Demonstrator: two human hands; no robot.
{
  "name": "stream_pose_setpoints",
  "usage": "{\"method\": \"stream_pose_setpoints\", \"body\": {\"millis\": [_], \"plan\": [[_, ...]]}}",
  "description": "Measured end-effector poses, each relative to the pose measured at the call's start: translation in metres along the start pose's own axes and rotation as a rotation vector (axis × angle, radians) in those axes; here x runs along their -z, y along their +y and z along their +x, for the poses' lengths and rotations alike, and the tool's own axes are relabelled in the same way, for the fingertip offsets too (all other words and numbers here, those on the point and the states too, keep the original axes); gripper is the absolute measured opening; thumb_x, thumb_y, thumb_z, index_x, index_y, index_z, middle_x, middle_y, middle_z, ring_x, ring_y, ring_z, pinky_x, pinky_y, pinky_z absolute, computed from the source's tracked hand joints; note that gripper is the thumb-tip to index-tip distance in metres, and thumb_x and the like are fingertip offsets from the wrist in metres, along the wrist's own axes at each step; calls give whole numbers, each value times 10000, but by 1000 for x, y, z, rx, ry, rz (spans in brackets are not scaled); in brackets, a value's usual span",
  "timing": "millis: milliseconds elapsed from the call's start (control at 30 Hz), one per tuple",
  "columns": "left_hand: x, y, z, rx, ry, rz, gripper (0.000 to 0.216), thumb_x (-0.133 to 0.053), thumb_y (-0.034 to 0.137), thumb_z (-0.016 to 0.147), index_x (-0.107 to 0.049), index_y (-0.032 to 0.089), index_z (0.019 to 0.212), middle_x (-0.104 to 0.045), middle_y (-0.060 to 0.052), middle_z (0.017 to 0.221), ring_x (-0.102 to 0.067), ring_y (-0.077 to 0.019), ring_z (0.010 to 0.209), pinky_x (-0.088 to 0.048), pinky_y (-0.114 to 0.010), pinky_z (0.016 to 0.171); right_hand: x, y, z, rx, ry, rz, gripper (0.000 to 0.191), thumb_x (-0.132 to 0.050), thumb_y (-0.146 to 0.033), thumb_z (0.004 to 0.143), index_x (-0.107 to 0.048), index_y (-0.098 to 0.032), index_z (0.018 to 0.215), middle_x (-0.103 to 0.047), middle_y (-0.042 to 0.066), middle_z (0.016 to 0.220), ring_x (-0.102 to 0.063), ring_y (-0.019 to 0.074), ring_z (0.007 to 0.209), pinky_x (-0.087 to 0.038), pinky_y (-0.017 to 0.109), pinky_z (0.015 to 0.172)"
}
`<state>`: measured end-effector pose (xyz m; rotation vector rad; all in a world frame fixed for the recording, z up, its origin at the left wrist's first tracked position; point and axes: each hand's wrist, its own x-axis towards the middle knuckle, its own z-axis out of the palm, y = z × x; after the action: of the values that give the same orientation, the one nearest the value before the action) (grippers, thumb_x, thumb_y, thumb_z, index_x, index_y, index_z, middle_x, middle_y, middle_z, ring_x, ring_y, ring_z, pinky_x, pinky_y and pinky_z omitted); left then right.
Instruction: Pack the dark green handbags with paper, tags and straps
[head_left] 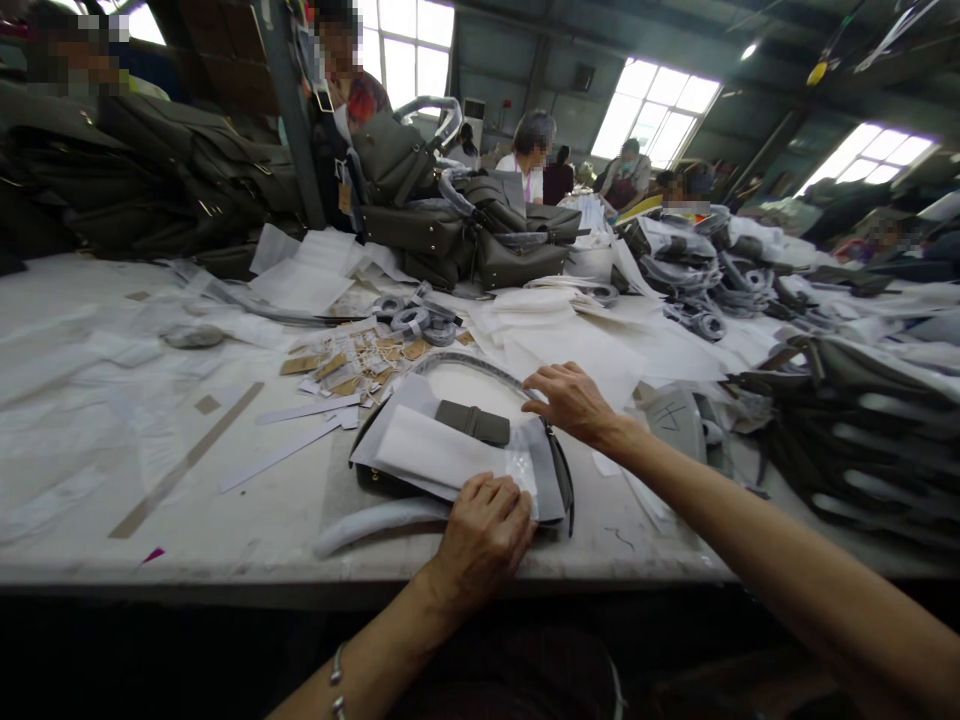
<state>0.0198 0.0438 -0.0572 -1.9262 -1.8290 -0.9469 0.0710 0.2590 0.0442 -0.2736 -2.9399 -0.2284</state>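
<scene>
A dark olive handbag [559, 480] lies on the worktable in front of me, with white wrapping sheets [420, 450] over its front and an uncovered dark flap tab [474, 422] in the middle. Across its near edge, my left hand [487, 525] presses with bent fingers held together, gripping bag and sheet; its thumb is hidden. My right hand [571, 400] is at the right end of the plastic-wrapped upper handle [472, 358], thumb and fingers closed about it. A second, white-wrapped handle [382, 523] sticks out toward me on the near left.
Paper tags with strings [356, 360] and wrapped rolls [420, 318] lie beyond the bag. Paper strips [300, 430] are to the left. Bags are piled at the back [435, 225] and right [847, 440]. A pole [292, 120] stands at back left. Other people work farther off.
</scene>
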Motion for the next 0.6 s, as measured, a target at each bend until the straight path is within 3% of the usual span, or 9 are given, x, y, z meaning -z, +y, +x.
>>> {"method": "stream_pose_setpoints", "body": {"millis": [100,233,300,367,467,600], "plan": [[0,0,0,-4,-5,11,192,-521,234,928,-596,155,1086,-639,-83,1000,-596,-216,969,-461,-422,948,-7,-14,-24,-121,89,220,109,-689,-300,885,-717,-197,861,-708,40,880,-612,200,869,-359,329,855],[1,0,1,-9,11,18,186,-516,249,933,-595,160,1075,-638,-74,989,-597,-213,960,-472,-416,930,-23,-34,-40,-92,-70,293,61,-714,-222,850,-751,-216,802,-729,25,838,-626,200,860,-392,331,828],[1,-1,2,-3,3,17,179,-523,251,930,-595,166,1069,-637,-71,995,-599,-210,959,-473,-415,935,-23,-39,-39,-126,-80,252,77,-702,-198,851,-760,-210,802,-739,40,847,-636,220,875,-407,362,855],[1,0,1,8,-18,18,164,-525,255,928,-599,171,1048,-634,-67,978,-602,-207,936,-477,-419,937,-17,-47,-38,-159,-19,284,98,-679,-210,866,-763,-215,817,-747,44,866,-651,228,880,-428,391,889],[-4,1,-1,19,-10,15,151,-524,270,923,-609,162,987,-632,-68,924,-609,-215,907,-500,-418,907,-13,-71,-39,-231,172,556,180,-582,-280,933,-755,-233,957,-751,37,988,-677,208,941,-490,365,905],[-3,-6,-6,-101,22,51,217,-488,208,937,-616,104,1079,-674,-106,998,-618,-233,1010,-490,-398,969,-34,-106,-52,-297,289,783,353,-426,-370,1002,-711,-195,1116,-718,69,1152,-660,213,1090,-521,380,974]]}}
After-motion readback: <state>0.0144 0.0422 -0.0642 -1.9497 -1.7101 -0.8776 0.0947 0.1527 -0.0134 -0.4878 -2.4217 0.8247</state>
